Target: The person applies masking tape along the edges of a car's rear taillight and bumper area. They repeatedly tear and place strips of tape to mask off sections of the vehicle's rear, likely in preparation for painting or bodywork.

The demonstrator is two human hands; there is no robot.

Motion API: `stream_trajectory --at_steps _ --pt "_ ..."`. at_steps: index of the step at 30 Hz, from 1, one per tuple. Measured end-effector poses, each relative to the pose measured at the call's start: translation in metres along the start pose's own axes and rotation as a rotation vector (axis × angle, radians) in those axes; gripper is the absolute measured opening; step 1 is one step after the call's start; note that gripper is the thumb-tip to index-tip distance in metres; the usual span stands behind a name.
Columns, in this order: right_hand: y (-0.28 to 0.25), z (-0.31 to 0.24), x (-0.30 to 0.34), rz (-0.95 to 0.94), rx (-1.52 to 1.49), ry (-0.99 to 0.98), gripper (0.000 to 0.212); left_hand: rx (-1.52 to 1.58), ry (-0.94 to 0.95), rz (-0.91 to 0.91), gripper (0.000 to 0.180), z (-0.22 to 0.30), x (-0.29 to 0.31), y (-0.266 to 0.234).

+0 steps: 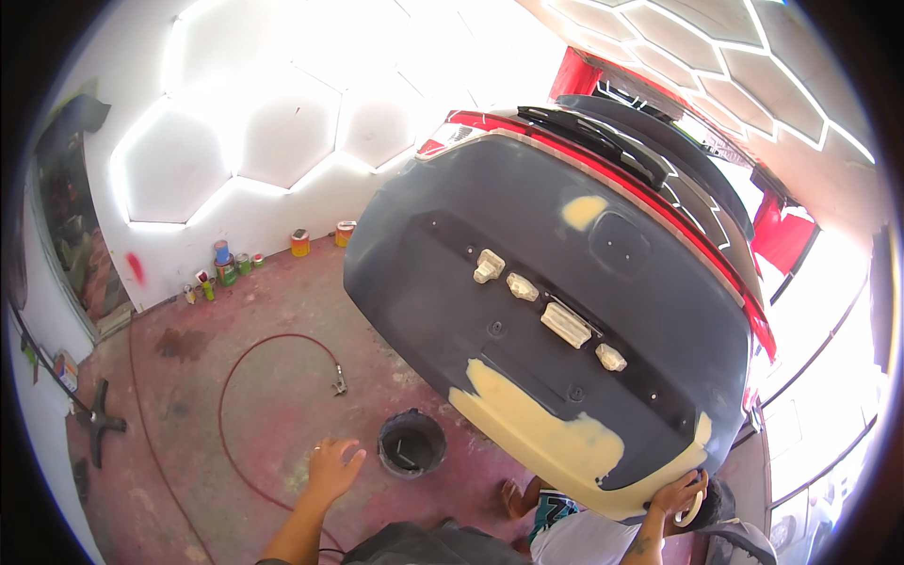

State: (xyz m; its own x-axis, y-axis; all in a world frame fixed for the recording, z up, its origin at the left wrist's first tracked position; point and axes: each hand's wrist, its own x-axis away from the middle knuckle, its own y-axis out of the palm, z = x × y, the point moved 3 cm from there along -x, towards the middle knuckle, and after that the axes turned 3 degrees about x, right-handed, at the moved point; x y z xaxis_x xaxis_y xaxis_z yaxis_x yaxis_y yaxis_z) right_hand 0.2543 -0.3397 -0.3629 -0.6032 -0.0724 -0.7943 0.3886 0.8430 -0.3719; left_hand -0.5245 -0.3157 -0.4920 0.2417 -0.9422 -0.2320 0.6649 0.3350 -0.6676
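Observation:
Raised over the floor, my left hand (334,468) is empty, its fingers apart, near a black bucket (411,443). My right hand (678,492) is at the lower right corner of the car tailgate (527,235), its fingers curled round a beige ring that looks like a roll of masking tape (693,510). Part of that ring is hidden by the fingers. Dull dark grey covers the tailgate, with smooth cream filler patches (556,433) along its lower edge and one higher up. Several masked pieces (566,325) stand out along its middle.
A person in a white shirt (584,541) crouches under the tailgate, close to my right arm. A red hose (226,405) with a metal fitting (340,381) loops across the stained floor. Paint cans (299,243) line the wall; a black stand base (99,424) is at far left.

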Motion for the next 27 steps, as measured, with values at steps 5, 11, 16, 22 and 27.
stream_trajectory --at_steps 5,11,16,22,27 --pt "0.000 -0.011 0.002 -0.009 -0.012 0.005 0.050 0.085 -0.002 -0.056 0.037 0.028 0.001 0.005" --pt "0.007 -0.003 0.004 0.039 -0.007 -0.011 0.050 0.080 0.051 -0.176 0.036 0.045 0.009 0.011" --pt "0.010 -0.009 0.002 0.030 -0.006 -0.036 0.048 0.037 0.071 -0.202 0.036 0.047 0.010 0.010" --pt "-0.008 0.007 0.003 0.003 -0.011 0.068 0.042 0.048 0.164 -0.256 0.038 0.061 0.006 0.013" --pt "-0.007 -0.028 0.010 0.004 -0.043 0.074 0.040 0.024 0.201 -0.284 0.039 0.058 0.010 0.007"
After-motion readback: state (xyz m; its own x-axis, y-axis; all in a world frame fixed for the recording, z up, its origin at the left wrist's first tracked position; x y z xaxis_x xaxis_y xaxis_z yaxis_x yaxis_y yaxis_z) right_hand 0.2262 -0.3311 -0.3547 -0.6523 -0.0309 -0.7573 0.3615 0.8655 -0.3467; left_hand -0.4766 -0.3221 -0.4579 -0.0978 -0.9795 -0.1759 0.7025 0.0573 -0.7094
